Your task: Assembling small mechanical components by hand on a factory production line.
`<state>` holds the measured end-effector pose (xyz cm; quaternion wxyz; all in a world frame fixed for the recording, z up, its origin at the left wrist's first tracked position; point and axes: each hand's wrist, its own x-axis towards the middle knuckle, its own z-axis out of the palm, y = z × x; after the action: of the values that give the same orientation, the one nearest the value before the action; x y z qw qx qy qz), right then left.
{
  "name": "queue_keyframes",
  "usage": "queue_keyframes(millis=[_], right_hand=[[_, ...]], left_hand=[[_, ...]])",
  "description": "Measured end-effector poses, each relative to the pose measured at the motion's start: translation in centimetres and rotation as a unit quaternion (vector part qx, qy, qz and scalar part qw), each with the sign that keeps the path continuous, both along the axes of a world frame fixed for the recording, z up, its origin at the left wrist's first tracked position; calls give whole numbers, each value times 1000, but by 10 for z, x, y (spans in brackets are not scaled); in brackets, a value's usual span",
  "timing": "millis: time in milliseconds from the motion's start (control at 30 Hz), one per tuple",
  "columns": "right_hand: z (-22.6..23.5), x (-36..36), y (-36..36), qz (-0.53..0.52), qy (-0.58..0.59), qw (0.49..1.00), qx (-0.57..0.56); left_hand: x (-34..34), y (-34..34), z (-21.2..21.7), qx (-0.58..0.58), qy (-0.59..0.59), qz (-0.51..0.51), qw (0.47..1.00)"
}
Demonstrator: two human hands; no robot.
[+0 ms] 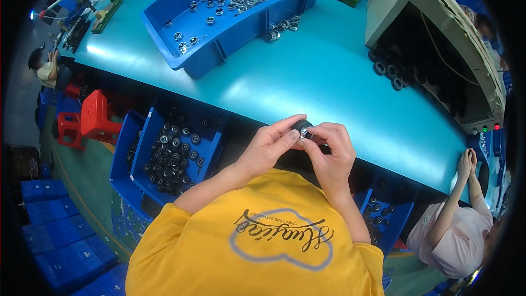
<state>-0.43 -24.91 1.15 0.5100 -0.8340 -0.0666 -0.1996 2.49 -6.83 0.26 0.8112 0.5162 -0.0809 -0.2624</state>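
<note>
Near the front edge of the worktable, my two hands meet around a small black wheel (301,124). My left hand (272,141) is closed on it, thumb and forefinger at its left side. A shiny silver metal ring (305,132) shows at the wheel's face. My right hand (332,151) pinches at this ring from the right with thumb and fingertips. How far the ring sits inside the wheel is hidden by my fingers.
A blue bin (200,46) of loose silver rings stands on the turquoise table (246,90). Black wheels (392,71) lie by a beige machine housing (392,3). Blue crates (143,172) of black wheels sit below the edge. A co-worker (455,230) works at right; red stools (98,116) stand left.
</note>
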Motion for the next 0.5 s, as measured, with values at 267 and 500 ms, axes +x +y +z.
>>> queue_keyframes(millis=[267, 500], right_hand=[[9, -4, 6, 10, 20, 1000, -21], [3, -4, 4, 17, 24, 1000, 8]], left_hand=[[-3, -4, -1, 30, 22, 12, 999], [-5, -5, -5, -57, 88, 33, 994]])
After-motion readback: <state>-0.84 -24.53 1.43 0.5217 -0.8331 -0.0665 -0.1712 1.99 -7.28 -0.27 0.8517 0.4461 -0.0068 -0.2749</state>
